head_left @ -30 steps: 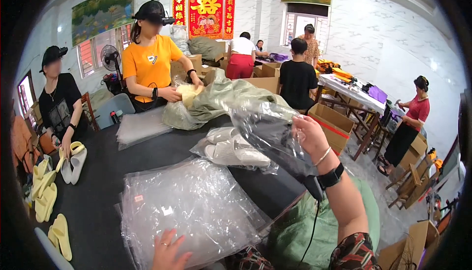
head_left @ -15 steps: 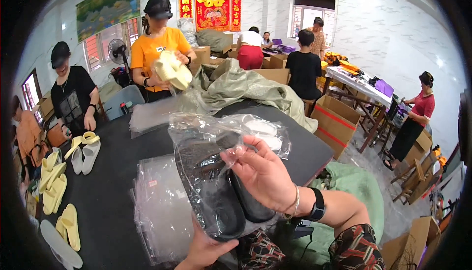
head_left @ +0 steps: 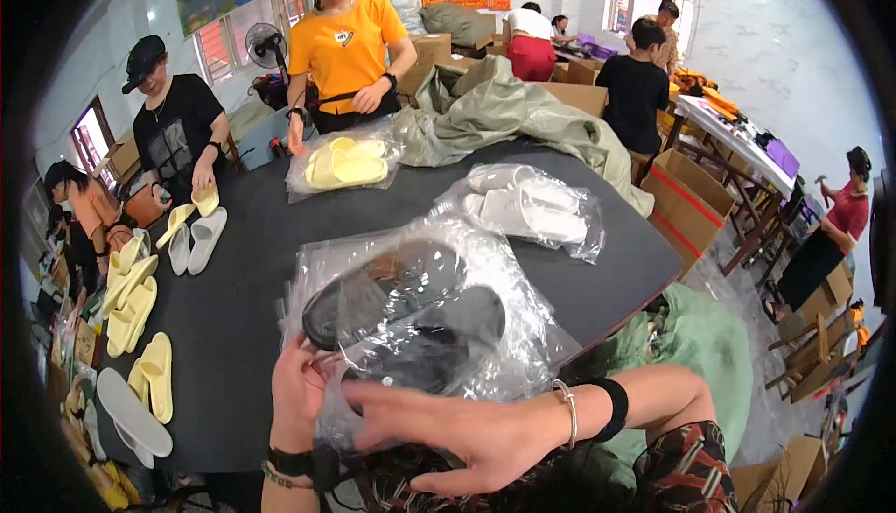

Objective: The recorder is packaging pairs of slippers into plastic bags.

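A pair of black slippers (head_left: 401,312) lies in a clear plastic bag (head_left: 509,350) on the dark table in front of me. My left hand (head_left: 299,387) grips the bag's near left corner, beside the end of one slipper. Across the near edge of the bag stretches my right hand (head_left: 448,429), fingers extended and partly blurred, with nothing grasped in it. The bag's open end cannot be made out under the glare. Just beyond sits another clear bag with white slippers (head_left: 527,210).
Yellow slippers (head_left: 135,308) and grey slippers (head_left: 135,415) line the table's left side. Across the table, a person in an orange shirt (head_left: 350,51) stands behind bagged yellow slippers (head_left: 347,160). A green sack (head_left: 695,364) bulges at the right edge; a cardboard box (head_left: 686,210) stands beyond.
The bagged black slippers have gone from upright in my hands to lying on the table. My right hand has let go of the bag's top and moved down. The orange-shirted person has put down the yellow slippers.
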Demonstrator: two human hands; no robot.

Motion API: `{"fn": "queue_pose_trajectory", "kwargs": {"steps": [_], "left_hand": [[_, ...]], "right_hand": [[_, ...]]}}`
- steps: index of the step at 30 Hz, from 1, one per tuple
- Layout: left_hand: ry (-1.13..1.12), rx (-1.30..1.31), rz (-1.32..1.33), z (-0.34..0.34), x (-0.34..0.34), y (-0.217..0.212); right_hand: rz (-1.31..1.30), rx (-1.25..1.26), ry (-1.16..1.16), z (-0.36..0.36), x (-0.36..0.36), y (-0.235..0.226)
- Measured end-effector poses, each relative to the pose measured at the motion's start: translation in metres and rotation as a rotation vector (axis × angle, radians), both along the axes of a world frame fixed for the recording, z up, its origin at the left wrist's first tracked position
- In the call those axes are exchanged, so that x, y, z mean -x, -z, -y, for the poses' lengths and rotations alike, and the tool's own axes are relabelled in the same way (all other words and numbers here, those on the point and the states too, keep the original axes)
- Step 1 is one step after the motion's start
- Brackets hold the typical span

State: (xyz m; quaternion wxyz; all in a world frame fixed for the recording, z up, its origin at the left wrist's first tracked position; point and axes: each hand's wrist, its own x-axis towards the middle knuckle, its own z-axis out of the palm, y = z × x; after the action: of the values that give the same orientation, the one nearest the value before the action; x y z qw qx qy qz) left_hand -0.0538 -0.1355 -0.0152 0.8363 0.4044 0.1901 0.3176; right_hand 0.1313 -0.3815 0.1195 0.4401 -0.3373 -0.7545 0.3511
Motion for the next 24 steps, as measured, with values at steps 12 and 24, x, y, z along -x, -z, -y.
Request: {"fn": "queue_pose_trajectory", "kwargs": {"steps": [12, 24], "left_hand": [[-0.335, -1.386, -0.986, 0.001, 0.023, 0.01], [0.368, -0.323, -0.17, 0.018, -0.036, -0.015]], "right_hand": [[0.838, -0.236, 0.954, -0.017, -0.156, 0.078], [0.477, 0.533, 1.003, 0.023, -0.184, 0.117]]}}
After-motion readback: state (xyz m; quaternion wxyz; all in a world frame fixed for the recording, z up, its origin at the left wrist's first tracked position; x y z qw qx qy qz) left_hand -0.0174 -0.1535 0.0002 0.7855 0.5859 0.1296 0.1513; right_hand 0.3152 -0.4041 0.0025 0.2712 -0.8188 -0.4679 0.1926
